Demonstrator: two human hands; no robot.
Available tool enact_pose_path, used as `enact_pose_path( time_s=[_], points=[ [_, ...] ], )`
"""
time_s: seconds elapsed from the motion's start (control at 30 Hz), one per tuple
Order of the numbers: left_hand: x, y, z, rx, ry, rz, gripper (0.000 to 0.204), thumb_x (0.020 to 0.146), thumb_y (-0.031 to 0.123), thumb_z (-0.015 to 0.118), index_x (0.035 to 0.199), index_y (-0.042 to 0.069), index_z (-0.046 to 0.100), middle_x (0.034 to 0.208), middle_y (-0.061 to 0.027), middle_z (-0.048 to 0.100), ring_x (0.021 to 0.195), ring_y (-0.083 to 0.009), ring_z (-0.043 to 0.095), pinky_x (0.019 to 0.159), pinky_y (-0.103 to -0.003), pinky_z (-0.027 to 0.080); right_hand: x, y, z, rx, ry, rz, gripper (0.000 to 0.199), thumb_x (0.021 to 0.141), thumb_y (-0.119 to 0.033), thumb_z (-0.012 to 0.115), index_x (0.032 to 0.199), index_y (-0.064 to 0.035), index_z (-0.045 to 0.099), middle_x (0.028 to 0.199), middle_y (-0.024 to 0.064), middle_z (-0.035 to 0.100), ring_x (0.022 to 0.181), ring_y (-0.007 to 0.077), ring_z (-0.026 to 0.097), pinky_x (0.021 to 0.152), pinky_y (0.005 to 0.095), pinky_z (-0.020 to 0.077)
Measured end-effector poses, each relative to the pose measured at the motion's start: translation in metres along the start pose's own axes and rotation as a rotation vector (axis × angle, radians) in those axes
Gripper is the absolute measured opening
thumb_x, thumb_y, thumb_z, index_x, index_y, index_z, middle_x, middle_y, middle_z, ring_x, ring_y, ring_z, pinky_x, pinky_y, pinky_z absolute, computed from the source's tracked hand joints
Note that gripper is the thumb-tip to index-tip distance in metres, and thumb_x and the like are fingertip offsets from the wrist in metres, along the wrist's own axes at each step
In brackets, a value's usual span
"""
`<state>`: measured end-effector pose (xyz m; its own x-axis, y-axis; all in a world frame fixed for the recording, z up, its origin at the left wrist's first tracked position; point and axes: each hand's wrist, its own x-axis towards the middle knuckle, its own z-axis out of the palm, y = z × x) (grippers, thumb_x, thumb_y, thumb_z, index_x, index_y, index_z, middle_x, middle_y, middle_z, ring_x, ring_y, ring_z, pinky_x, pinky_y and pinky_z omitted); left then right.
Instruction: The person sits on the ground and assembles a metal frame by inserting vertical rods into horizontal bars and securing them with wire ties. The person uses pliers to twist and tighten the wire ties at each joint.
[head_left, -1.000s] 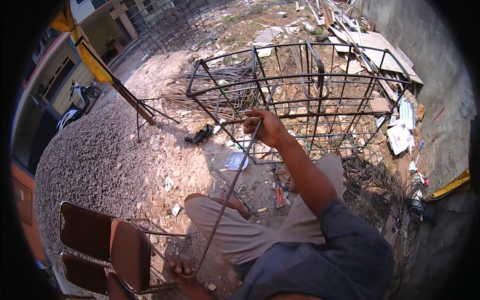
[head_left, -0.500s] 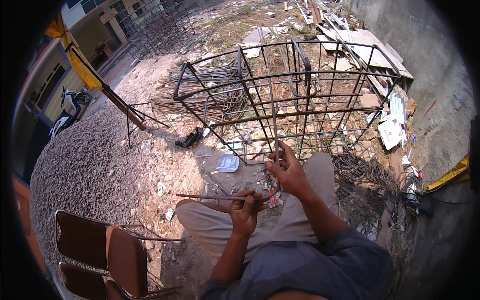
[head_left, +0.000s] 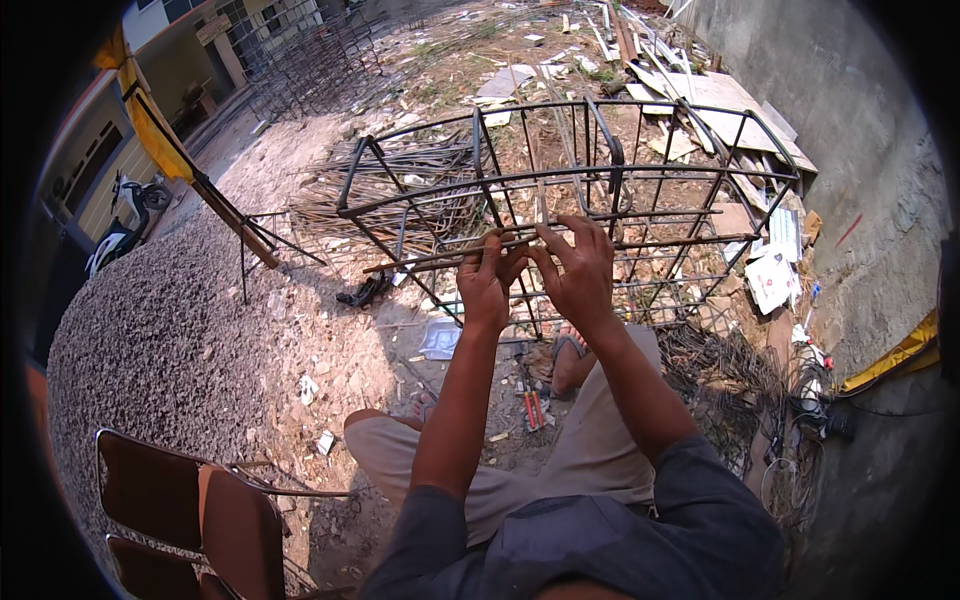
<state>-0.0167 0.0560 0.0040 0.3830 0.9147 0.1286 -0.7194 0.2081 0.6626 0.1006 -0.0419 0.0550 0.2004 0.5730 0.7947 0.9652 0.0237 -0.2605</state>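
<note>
In front of me stands a cage of dark steel rebar point(head_left: 470, 178), made of long bars and rectangular hoops. A thin bent rebar rod point(head_left: 440, 258) is in my hands at the cage's near side. My left hand point(head_left: 485, 285) grips its short leg, whose end sticks out to the left. My right hand point(head_left: 580, 275) has its fingers closed by the bend, just right of the left hand. The rod's other leg seems to run away from me through the cage; my fingers partly hide the bend. Red-handled pliers point(head_left: 533, 408) lie on the ground between my feet.
Loose rebar point(head_left: 330, 205) is piled beyond the cage on the left. A gravel heap point(head_left: 150, 310) and brown chairs point(head_left: 240, 530) are at left. Tangled wire point(head_left: 710, 365) lies by the concrete wall point(head_left: 870, 220) at right. A yellow-wrapped pole point(head_left: 165, 140) stands far left.
Both hands have moved forward and up from above my lap to the cage's near side, carrying the bent rod. The right hand has come closer to the left.
</note>
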Motion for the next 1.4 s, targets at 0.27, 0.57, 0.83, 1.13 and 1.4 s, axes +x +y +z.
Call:
enact_pose_path(
  time_s=[0.27, 0.57, 0.83, 1.13, 1.4],
  points=[
    [0.014, -0.002, -0.012, 0.354, 0.195, -0.101, 0.036, 0.096, 0.039, 0.073, 0.103, 0.004, 0.070, 0.094, -0.0065, 0.073, 0.071, -0.0128, 0.070, 0.057, -0.025, 0.055, 0.029, 0.015, 0.032, -0.021, -0.027, -0.041, 0.033, 0.093, -0.042, 0.069, 0.099, -0.0089, 0.069, 0.092, 0.0111, 0.070, 0.095, 0.0307, 0.062, 0.096, 0.0461, 0.0386],
    [0.028, 0.006, -0.023, 0.351, 0.244, -0.005, 0.061, 0.087, 0.027, 0.084, 0.130, 0.001, 0.050, 0.097, -0.0041, 0.065, 0.076, -0.0134, 0.067, 0.059, -0.026, 0.055, 0.057, 0.018, 0.039, 0.109, -0.268, 0.267, 0.027, 0.092, -0.036, 0.070, 0.096, -0.0094, 0.065, 0.088, 0.0103, 0.074, 0.089, 0.0324, 0.070, 0.087, 0.0478, 0.0449],
    [0.040, 0.008, -0.026, 0.386, 0.120, 0.064, 0.050, 0.088, 0.024, 0.083, 0.121, -0.001, 0.055, 0.100, -0.0081, 0.071, 0.087, -0.0151, 0.071, 0.067, -0.027, 0.061, 0.055, 0.029, 0.039, 0.031, -0.335, 0.167, 0.028, 0.094, -0.036, 0.067, 0.102, -0.0103, 0.074, 0.090, 0.0152, 0.074, 0.085, 0.0355, 0.070, 0.082, 0.0489, 0.0505],
    [0.041, 0.006, -0.014, 0.437, 0.100, 0.111, 0.050, 0.088, 0.020, 0.083, 0.122, -0.002, 0.053, 0.098, -0.0088, 0.071, 0.084, -0.0141, 0.070, 0.066, -0.026, 0.057, 0.053, 0.026, 0.032, 0.052, -0.347, 0.255, 0.024, 0.096, -0.032, 0.066, 0.101, -0.0103, 0.076, 0.089, 0.0143, 0.072, 0.086, 0.0348, 0.068, 0.082, 0.0477, 0.0510],
    [0.053, -0.003, -0.015, 0.323, -0.011, 0.168, 0.036, 0.093, 0.011, 0.077, 0.118, -0.001, 0.053, 0.101, -0.0101, 0.072, 0.094, -0.0114, 0.066, 0.082, -0.024, 0.053, 0.052, 0.028, 0.036, -0.020, -0.221, 0.195, 0.025, 0.096, -0.034, 0.067, 0.093, -0.0104, 0.075, 0.090, 0.0158, 0.065, 0.082, 0.0351, 0.066, 0.073, 0.0492, 0.0522]
  ],
)
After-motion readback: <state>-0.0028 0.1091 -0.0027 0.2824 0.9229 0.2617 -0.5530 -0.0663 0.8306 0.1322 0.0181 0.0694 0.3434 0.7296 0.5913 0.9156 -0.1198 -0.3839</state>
